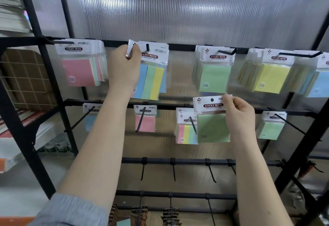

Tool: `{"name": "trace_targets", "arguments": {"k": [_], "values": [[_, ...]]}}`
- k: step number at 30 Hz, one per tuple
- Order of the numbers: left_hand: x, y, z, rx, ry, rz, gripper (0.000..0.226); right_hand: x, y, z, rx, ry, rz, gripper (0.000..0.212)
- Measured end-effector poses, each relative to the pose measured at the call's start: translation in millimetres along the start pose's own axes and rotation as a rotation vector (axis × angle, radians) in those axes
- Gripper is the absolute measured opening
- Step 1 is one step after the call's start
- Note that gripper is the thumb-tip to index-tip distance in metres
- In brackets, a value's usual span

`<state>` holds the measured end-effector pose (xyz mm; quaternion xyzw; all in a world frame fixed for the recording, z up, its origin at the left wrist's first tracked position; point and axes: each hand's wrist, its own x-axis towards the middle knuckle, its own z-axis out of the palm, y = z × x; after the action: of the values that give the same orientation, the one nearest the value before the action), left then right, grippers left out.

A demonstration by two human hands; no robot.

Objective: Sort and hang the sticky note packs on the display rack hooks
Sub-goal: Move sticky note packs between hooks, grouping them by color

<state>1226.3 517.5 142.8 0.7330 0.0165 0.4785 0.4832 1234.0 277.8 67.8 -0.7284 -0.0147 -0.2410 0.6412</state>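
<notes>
Head view: left hand (124, 65) pinches the header of a striped pack (151, 81) at a top-row hook (147, 47), upper centre; right hand (238, 115) pinches a green pack (212, 127) by its header, mid-frame, free of any hook. Judged risks: the striped header may tear or miss the hook tip; the green pack could snag the lower hook (193, 124) just beside it. Hung green packs (213, 78) crowd the upper right, and bare hooks (173, 171) wait below.

One head-worn wide-angle camera looks forward and slightly down, squarely at the display rack (178, 46), from close range. Both forearms reach up from the lower edge, and the rack's bars bow toward the edges of the frame, well outside the fingers (132, 51).
</notes>
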Motion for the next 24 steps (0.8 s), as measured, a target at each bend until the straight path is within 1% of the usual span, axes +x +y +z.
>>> {"name": "trace_targets", "arguments": {"k": [3,7,12,15,16,20,24], "values": [[3,-7,6,0.040,0.024,-0.006,0.044,-1,-1,0,-0.012,0.005,-0.006,0.043],[9,-19,12,0.087,0.070,0.008,0.043,0,0,0,-0.021,0.011,-0.010,0.041],[15,-26,21,0.157,0.148,-0.021,0.041,2,-2,-1,0.037,0.041,-0.038,0.045],[14,-23,26,0.178,0.173,-0.065,0.030,3,-3,-1,0.057,0.048,-0.043,0.045],[14,-22,26,0.172,0.181,-0.085,0.026,3,-3,-1,0.059,0.048,-0.047,0.046],[3,-16,23,0.088,0.174,-0.094,0.030,4,-6,-3,0.076,0.057,-0.076,0.046],[-14,-24,19,0.045,0.248,-0.093,0.033,5,-15,-3,0.123,0.083,-0.088,0.043]]}}
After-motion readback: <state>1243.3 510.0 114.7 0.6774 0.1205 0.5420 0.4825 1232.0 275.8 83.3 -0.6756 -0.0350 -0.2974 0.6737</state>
